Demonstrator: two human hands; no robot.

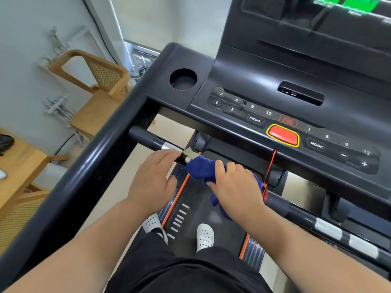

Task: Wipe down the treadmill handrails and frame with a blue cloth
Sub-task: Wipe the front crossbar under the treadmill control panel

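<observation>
On the treadmill's front handrail (pixel 148 139), between the two side rails, your right hand (pixel 237 189) is clamped around the blue cloth (pixel 201 168), bunching it against the bar just right of the silver sensor plate (pixel 169 146). Your left hand (pixel 152 180) lies beside it, fingertips on that plate and thumb held apart below; you cannot tell whether the fingers wrap the bar. A red safety cord (pixel 269 168) hangs from the console (pixel 254 81) just right of the cloth. Your white shoes (pixel 204 236) stand on the belt (pixel 196 208) below.
</observation>
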